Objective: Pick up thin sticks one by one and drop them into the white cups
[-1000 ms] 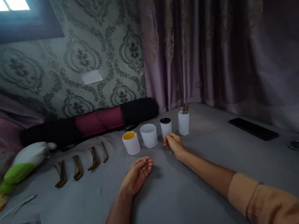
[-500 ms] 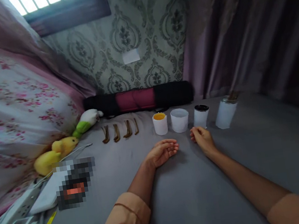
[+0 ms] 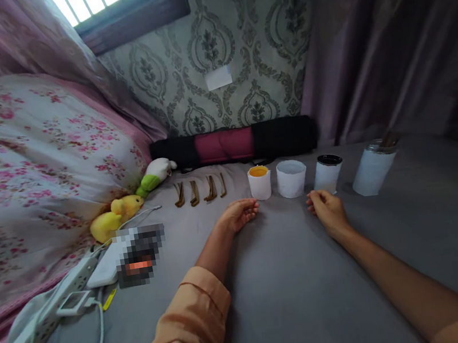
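Note:
My left hand (image 3: 241, 214) is over the grey sheet, its fingers stretched and slightly bent, holding nothing. It is just in front of a white-wrapped cup with an orange inside (image 3: 260, 184). My right hand (image 3: 328, 211) has its fingers curled in with the thumb against them, and nothing shows in it. Behind it stands a white-wrapped can with a dark rim (image 3: 327, 174). Between these two is a wider white tub (image 3: 291, 179). On the right, a taller white-wrapped jar (image 3: 374, 169) holds brown sticks (image 3: 389, 139). Several small bundles of bent brown strips (image 3: 209, 189) lie to the left.
A black and maroon roll (image 3: 225, 145) lies along the patterned wall. Plush toys (image 3: 155, 174) rest against floral bedding (image 3: 41, 137) at left. Nearer are a white power strip (image 3: 40, 323), cables, a white box (image 3: 107, 266) and a blurred-out item (image 3: 141, 258).
The view has turned a little left, so everything sits further right in the picture. My left hand has moved forward and left, nearer the orange-lined cup. My right hand stays about where it was.

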Demonstrator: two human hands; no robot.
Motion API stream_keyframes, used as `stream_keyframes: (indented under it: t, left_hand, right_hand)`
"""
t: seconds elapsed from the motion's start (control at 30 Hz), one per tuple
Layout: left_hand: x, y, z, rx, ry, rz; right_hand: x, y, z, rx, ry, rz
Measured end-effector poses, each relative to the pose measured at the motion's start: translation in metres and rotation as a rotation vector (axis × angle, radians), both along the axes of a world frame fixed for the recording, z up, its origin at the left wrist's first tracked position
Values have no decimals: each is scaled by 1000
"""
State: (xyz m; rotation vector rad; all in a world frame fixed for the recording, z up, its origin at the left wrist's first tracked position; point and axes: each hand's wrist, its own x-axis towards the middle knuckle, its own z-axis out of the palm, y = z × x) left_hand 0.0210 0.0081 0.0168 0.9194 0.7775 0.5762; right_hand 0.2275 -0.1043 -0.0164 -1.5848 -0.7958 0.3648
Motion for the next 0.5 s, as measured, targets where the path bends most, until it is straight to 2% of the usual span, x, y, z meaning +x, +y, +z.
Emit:
stream_keyframes:
  t: [0.3,0.5]
  left_hand:
    - [-6,25,6,44,213,176]
    - [-9,41,14,199,390,232]
  right_hand:
    - [2,2,-4,4,17,5]
    - [2,1,-3,-6,-2,-2]
